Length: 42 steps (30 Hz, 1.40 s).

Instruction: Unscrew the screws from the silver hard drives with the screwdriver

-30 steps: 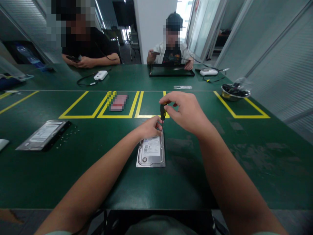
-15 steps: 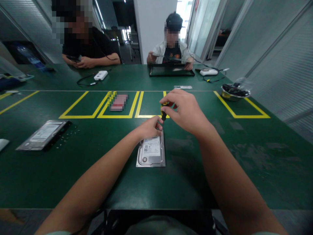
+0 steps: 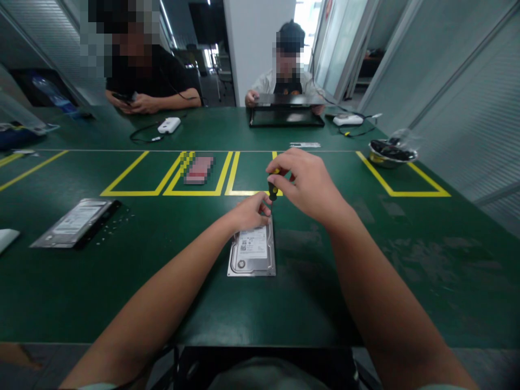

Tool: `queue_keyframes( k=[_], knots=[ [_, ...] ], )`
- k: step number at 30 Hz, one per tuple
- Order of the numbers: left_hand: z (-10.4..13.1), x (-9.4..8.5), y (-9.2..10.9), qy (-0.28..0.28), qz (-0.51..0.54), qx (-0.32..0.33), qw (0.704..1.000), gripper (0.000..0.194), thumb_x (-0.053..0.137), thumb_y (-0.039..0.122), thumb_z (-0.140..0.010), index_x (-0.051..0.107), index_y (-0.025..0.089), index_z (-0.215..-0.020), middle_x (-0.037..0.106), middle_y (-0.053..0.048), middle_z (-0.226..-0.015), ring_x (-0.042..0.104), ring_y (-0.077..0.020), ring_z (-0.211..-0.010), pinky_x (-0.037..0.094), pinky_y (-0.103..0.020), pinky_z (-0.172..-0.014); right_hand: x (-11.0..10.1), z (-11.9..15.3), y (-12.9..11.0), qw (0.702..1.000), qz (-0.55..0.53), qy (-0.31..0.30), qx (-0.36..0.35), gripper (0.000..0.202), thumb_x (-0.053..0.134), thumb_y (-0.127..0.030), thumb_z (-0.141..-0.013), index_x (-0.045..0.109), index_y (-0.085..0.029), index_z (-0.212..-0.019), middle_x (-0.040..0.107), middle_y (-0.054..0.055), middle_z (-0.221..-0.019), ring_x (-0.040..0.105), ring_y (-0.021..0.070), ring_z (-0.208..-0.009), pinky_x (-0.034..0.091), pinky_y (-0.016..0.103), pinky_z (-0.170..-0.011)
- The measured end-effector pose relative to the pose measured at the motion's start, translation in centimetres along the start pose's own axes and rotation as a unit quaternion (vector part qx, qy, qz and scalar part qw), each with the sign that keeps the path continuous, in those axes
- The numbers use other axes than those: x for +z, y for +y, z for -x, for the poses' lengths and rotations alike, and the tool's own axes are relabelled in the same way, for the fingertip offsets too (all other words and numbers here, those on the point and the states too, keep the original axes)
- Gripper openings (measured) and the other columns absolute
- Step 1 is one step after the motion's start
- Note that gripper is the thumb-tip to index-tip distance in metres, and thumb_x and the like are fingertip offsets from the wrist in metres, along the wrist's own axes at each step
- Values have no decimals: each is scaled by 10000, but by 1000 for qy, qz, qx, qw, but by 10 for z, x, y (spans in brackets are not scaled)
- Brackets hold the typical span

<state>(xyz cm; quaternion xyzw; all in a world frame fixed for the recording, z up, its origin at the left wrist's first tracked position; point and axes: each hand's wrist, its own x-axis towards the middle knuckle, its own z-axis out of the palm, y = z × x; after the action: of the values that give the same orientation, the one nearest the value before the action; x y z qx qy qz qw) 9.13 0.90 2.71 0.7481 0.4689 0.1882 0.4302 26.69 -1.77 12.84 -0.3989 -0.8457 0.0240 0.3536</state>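
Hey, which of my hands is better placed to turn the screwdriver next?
Probably the right hand: its fingers already grip the handle of the screwdriver from above. The left hand is low, at the far end of the hard drive, by the screwdriver's shaft.

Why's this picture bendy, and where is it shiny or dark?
In the head view, the walls lean, probably from a wide lens; the window glares white; the table has a pale sheen near its front edge and shadow beside the right forearm; small print on the hard drive blurs.

No readable text, tiny print on hard drive (image 3: 263, 266) label (image 3: 255, 246)
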Motion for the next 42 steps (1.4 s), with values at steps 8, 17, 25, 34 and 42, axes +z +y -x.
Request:
queue_keyframes(
  k=[8,17,25,34,42],
  knots=[
    [3,0,0,18,-35,17,999,382,677,182,-673,492,212,-1006,659,-14,-891,620,-190,-802,459,-332,-722,-1,1,-2,1000,-18,-4,-11,230,536,-101,-823,718,-177,-942,723,56,-996,641,205,-943,460,327,-836],
    [10,-2,8,36,-96,35,994,386,673,207,-710,503,216,-1056,690,-26,-951,623,-218,-892,429,-376,-820,0,-1,0,1000,5,6,-7,91,609,-214,-841,695,-186,-850,664,36,-835,590,185,-810,419,309,-750],
    [44,-13,3,161,-120,41,979,365,658,297,-786,552,178,-1114,632,-64,-1058,574,-215,-966,436,-372,-863,-1,1,-1,1000,0,0,-8,211,557,-125,-830,709,-173,-968,728,56,-984,633,198,-866,450,314,-770],
    [67,-13,-40,316,0,1,949,348,662,334,-800,562,174,-1092,608,-48,-1014,561,-162,-879,455,-324,-852,-2,0,-3,1000,14,15,-8,90,629,-203,-840,711,-177,-867,669,58,-872,599,198,-833,440,326,-777],
    [62,-10,-64,340,103,-22,934,368,701,333,-752,577,159,-1052,577,-25,-927,532,-135,-777,450,-292,-760,1,1,1,1000,1,2,-1,192,588,-140,-835,718,-179,-971,717,52,-964,634,190,-850,469,313,-774]
  ],
)
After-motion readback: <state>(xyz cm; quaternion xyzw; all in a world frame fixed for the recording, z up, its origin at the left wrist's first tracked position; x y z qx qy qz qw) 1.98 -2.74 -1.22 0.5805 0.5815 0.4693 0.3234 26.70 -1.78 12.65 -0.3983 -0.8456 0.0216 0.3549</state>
